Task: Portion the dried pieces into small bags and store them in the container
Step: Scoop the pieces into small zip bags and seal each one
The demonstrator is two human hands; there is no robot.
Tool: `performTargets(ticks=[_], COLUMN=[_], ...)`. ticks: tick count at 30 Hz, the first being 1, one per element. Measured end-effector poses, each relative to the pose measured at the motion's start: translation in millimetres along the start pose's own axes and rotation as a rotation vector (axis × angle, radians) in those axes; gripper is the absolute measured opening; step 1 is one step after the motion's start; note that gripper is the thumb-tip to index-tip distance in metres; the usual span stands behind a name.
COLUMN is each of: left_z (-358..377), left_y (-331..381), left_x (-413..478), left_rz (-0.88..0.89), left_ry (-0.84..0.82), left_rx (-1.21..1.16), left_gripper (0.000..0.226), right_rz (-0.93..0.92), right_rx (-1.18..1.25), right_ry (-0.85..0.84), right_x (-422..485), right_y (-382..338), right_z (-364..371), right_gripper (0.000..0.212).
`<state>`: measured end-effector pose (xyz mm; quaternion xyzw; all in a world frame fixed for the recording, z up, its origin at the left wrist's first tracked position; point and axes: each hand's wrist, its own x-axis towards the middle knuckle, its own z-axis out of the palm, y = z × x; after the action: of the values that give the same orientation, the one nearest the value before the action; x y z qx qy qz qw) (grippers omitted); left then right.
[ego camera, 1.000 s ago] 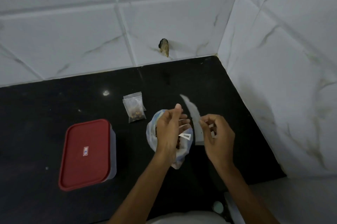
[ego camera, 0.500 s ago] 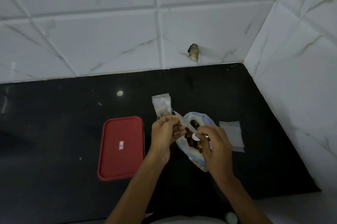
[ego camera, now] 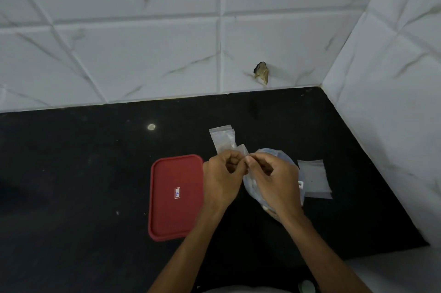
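My left hand (ego camera: 223, 179) and my right hand (ego camera: 274, 182) meet fingertip to fingertip, both pinching the top edge of a small clear bag (ego camera: 241, 149) over the black counter. Under my right hand lies a larger bluish plastic bag (ego camera: 281, 154) of dried pieces, mostly hidden. A small clear bag (ego camera: 222, 139) lies just beyond my hands; whether it is filled I cannot tell. A container with a red lid (ego camera: 175, 196) stands closed to the left of my left hand.
Flat empty small bags (ego camera: 313, 178) lie to the right of the big bag. The black counter (ego camera: 83, 173) ends at white tiled walls behind and on the right. A chipped hole (ego camera: 261, 73) marks the back wall.
The camera has shifted. My hands have come together from reaching into the big bag and now pinch the small bag's top between them.
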<state>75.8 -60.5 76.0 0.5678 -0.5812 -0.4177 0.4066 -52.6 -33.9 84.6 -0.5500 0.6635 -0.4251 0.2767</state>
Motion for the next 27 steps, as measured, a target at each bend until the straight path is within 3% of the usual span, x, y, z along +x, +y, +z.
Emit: performTargets(ticks=[6, 12, 15, 19, 22, 27], left_z=[-4, -10, -15, -15, -13, -10], left_y=[-6, -11, -12, -10, -11, -9], left_x=[-1, 3, 7, 8, 10, 9], left_rz=[0.016, 0.032, 0.034, 0.081, 0.144, 0.325], left_ry=[0.006, 0.137, 0.121, 0.041, 0.021, 0.021], left_rx=[0.044, 0.204, 0.222, 0.198, 0.224, 0.502], left_gripper=[0.002, 0.014, 0.015, 0.012, 0.010, 0.013], right_rz=[0.015, 0.059, 0.082, 0.021, 0.047, 0.057], right_rx=[-0.142, -0.372, -0.479, -0.492, -0.510, -0.416], right_ry=[0.012, 0.124, 0.068, 0.008, -0.134, -0.035], right_x=[-3, -1, -2, 1, 8, 10], right_y=[3, -3, 0, -1, -10, -9], right_z=[9, 11, 11, 7, 8, 5], right_gripper=[0.009, 0.016, 0.013, 0.020, 0.019, 0.004])
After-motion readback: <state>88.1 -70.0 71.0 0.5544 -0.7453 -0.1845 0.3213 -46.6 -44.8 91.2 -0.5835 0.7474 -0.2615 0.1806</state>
